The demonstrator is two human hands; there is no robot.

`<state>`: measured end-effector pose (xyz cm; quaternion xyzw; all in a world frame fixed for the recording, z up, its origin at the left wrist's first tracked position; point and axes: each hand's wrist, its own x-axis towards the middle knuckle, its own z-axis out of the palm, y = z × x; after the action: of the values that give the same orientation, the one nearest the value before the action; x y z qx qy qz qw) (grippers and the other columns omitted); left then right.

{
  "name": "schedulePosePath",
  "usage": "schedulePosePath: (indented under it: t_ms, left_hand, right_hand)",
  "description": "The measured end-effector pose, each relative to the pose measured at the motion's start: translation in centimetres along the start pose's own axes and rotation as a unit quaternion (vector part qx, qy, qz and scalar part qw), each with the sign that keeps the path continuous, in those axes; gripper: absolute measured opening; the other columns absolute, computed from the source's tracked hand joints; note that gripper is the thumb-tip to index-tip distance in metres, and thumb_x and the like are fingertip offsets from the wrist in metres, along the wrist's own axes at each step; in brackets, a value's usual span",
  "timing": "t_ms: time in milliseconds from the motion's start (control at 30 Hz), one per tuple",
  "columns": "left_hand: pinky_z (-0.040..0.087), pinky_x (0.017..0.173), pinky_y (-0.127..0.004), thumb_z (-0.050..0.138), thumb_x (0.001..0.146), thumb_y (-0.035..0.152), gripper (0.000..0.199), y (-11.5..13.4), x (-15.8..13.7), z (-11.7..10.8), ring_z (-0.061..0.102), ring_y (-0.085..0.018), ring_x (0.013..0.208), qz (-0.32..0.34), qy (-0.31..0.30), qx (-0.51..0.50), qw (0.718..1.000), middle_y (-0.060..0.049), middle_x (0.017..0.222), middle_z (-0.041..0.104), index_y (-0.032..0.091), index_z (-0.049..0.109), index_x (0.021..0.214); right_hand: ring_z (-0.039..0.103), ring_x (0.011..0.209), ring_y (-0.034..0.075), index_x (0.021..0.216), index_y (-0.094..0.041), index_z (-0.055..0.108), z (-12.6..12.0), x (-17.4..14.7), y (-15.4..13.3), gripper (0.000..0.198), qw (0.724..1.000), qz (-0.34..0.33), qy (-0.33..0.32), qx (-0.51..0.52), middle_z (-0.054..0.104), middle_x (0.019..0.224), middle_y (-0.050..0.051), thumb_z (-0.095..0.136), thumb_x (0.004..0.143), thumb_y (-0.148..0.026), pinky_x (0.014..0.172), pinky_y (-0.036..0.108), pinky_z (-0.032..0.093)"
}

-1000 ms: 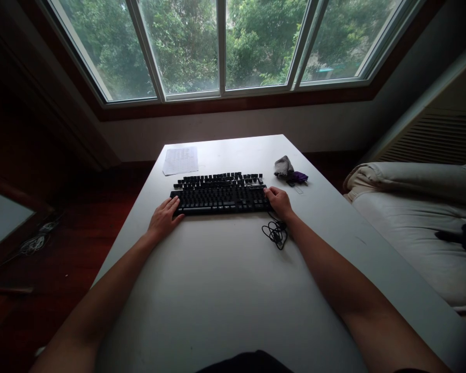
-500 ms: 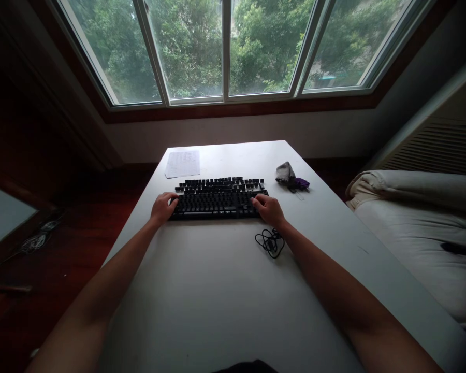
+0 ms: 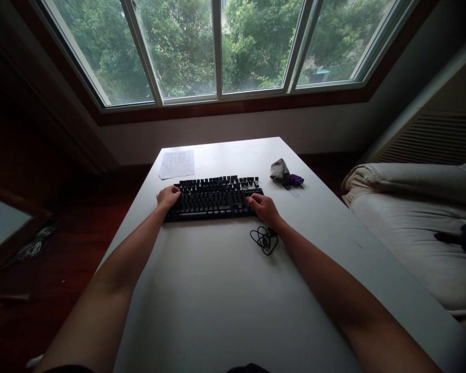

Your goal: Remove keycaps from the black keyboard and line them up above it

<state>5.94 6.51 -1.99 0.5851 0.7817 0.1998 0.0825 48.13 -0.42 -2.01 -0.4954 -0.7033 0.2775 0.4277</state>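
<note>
A black keyboard point(image 3: 207, 204) lies on the white table point(image 3: 217, 290). Behind it stand rows of loose black keycaps point(image 3: 221, 181), their lower parts partly hidden. My left hand point(image 3: 168, 196) is closed at the keyboard's upper left corner, thumb and fingertips together; whatever they pinch is too small to make out. At the right end, my right hand point(image 3: 264, 208) is curled around the keyboard's edge, with the thumb side over the number keys. Its other fingers are mostly hidden underneath the hand.
A coiled black cable point(image 3: 264, 240) lies just below my right wrist. A sheet of paper point(image 3: 177, 164) is at the back left. Grey cloth point(image 3: 279, 170) and a purple bundle point(image 3: 294, 180) sit at the back right. A pale sofa point(image 3: 407, 207) stands right of the table.
My left hand has gone from the keyboard's left side up to its upper left corner, its fingers drawn together. My right hand stays at the right end. The whole view has shifted slightly.
</note>
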Motion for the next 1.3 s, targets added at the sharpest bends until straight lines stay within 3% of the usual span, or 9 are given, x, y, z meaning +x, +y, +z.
schedulePosePath:
  t_ms: [300,500,667,833,1300]
  left_hand:
    - [0.047,0.079,-0.029,0.07,0.078,0.037,0.022,-0.2,0.1,-0.3,0.067,-0.021,0.091,-0.001,-0.012,-0.083,0.997,-0.004,0.099,0.076,0.025,0.075,0.095]
    - [0.048,0.072,-0.027,0.064,0.082,0.037,0.027,-0.6,-0.8,-1.9,0.067,-0.019,0.085,0.049,-0.04,-0.121,0.991,-0.004,0.095,0.076,0.024,0.076,0.102]
    - [0.048,0.067,-0.026,0.063,0.08,0.04,0.03,-0.7,-2.7,-3.2,0.065,-0.019,0.081,0.11,-0.119,-0.106,0.981,-0.004,0.093,0.075,0.023,0.077,0.1]
    - [0.046,0.064,-0.027,0.064,0.076,0.041,0.03,-1.1,-4.0,-4.1,0.064,-0.019,0.074,0.122,-0.175,-0.07,0.974,-0.003,0.083,0.073,0.023,0.078,0.095]
    - [0.051,0.077,-0.029,0.064,0.08,0.037,0.023,-0.6,-5.4,-5.3,0.068,-0.023,0.091,0.146,-0.169,-0.007,0.975,-0.002,0.095,0.076,0.027,0.079,0.094]
  right_hand:
    - [0.044,0.058,0.014,0.066,-0.02,0.057,0.0,0.0,0.2,0.041,1.0,-0.005,0.0,-0.007,0.048,0.058,-0.002,0.051,0.091,-0.053,0.06,0.028,0.036]
    - [0.043,0.058,0.014,0.067,-0.02,0.057,0.0,-0.1,0.0,0.041,1.0,-0.003,-0.007,-0.008,0.047,0.058,-0.002,0.051,0.091,-0.053,0.058,0.028,0.035]
    - [0.044,0.058,0.014,0.067,-0.02,0.057,0.1,-0.1,0.0,0.041,1.0,-0.004,-0.007,-0.007,0.048,0.058,-0.002,0.051,0.091,-0.053,0.059,0.028,0.034]
    - [0.044,0.058,0.014,0.067,-0.02,0.058,0.1,-0.1,0.0,0.041,1.0,-0.004,-0.01,-0.009,0.049,0.059,-0.002,0.051,0.091,-0.053,0.059,0.028,0.035]
    - [0.044,0.058,0.015,0.066,-0.02,0.058,0.1,-0.1,-0.1,0.044,1.0,0.0,-0.007,-0.017,0.051,0.059,-0.001,0.05,0.09,-0.057,0.059,0.028,0.035]
